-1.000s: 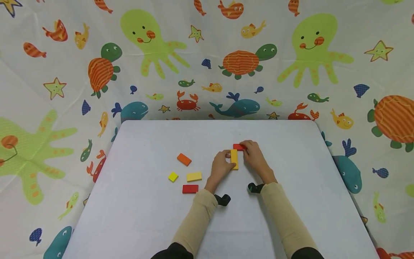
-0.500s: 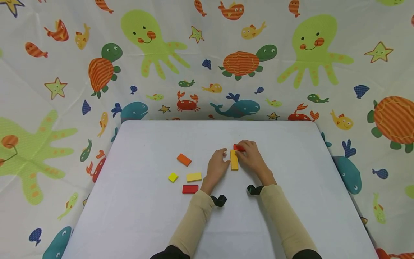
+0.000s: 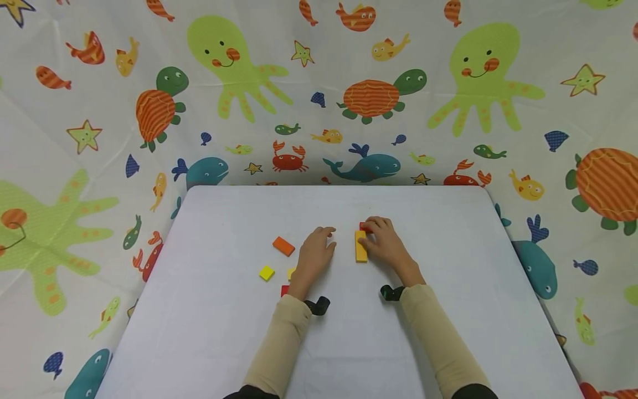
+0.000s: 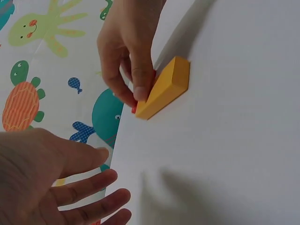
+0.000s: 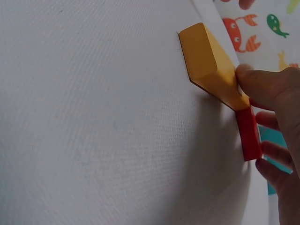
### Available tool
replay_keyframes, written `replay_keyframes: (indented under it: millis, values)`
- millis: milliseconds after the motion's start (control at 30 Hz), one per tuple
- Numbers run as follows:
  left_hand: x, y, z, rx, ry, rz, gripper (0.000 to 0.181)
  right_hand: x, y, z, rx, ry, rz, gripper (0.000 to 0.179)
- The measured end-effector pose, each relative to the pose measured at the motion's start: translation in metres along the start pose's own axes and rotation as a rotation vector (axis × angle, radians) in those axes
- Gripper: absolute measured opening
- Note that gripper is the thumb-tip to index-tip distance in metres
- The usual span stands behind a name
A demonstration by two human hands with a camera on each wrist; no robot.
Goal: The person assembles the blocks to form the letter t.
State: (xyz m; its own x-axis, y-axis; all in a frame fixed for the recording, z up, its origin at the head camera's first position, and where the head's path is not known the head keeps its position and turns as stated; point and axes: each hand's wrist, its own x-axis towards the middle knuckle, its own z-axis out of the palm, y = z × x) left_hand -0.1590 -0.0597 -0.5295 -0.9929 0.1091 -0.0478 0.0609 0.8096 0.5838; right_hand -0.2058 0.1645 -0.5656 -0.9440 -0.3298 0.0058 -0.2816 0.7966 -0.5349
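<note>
A long yellow block lies on the white table, its far end meeting a red block. In the right wrist view the red block sits crosswise at the end of the yellow block. My right hand holds the pair: its thumb is on the yellow block and curled fingers touch the red one's far side. My left hand hovers to the left with nothing in it. Its fingers look loosely spread in the left wrist view, apart from the yellow block.
Left of my left hand lie an orange block and a small bright-yellow block. A pale yellow block and another red block are partly covered by my left hand and wrist. A sea-animal curtain hangs behind the table.
My left hand has let go of the yellow block and moved left, toward the loose blocks. My right thumb has come onto the yellow block, while the right arm stays nearly still.
</note>
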Motion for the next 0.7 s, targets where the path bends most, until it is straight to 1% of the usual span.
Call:
replay_keyframes:
  millis: [200,367,533,700]
  values:
    - [-0.01,-0.012,-0.012,-0.004,0.018,0.039,0.036,0.001,-0.002,-0.004,-0.001,-0.032,0.0,0.044]
    - [-0.019,-0.022,-0.019,-0.029,0.014,0.099,0.037,0.003,-0.003,-0.007,-0.013,-0.053,0.001,0.042]
    - [-0.028,-0.036,-0.022,-0.011,0.012,0.166,0.038,0.005,-0.002,-0.007,-0.026,-0.066,0.008,0.041]
    - [-0.04,-0.051,-0.021,0.014,0.05,0.218,0.038,0.005,-0.002,-0.006,-0.031,-0.072,0.013,0.04]
